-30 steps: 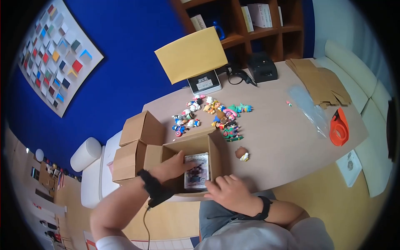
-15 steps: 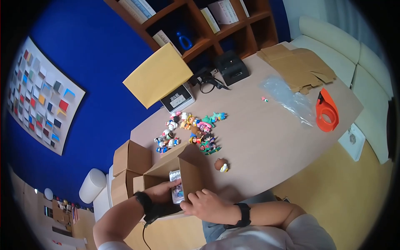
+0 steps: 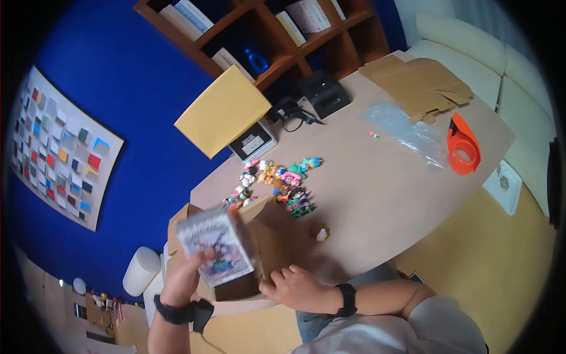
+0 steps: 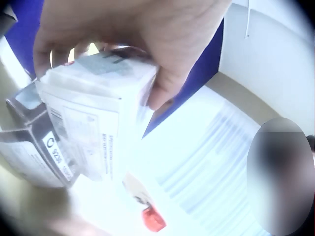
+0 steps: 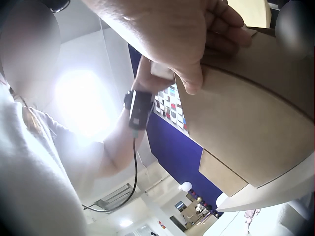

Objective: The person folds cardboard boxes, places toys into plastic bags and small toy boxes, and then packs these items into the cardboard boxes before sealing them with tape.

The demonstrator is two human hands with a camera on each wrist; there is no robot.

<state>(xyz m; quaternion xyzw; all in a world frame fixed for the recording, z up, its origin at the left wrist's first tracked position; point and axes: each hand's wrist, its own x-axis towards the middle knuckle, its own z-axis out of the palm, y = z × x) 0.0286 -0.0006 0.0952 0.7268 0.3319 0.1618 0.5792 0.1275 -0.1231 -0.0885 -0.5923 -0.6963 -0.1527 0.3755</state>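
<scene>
Raised out of the open brown cardboard box (image 3: 277,251) since half a second ago, the rectangular, purple-and-grey printed package in clear glossy film (image 3: 227,245) tilts over the box's left part in the head view, slightly blurred. The left hand (image 3: 181,278) grasps it from the side, thumb across the printed face; the right hand (image 3: 303,292) stays at the box's rim. Small, glossy, multicoloured toy figures (image 3: 292,183) lie on the matte beige counter (image 3: 377,206) beyond. Seen from the left wrist, the package sits beneath the left palm, gripped between thumb and fingers, its wrapped side showing pale printed panels. From the right wrist, the right hand pinches the smooth cardboard edge, thumb against one face, fingers curled.
</scene>
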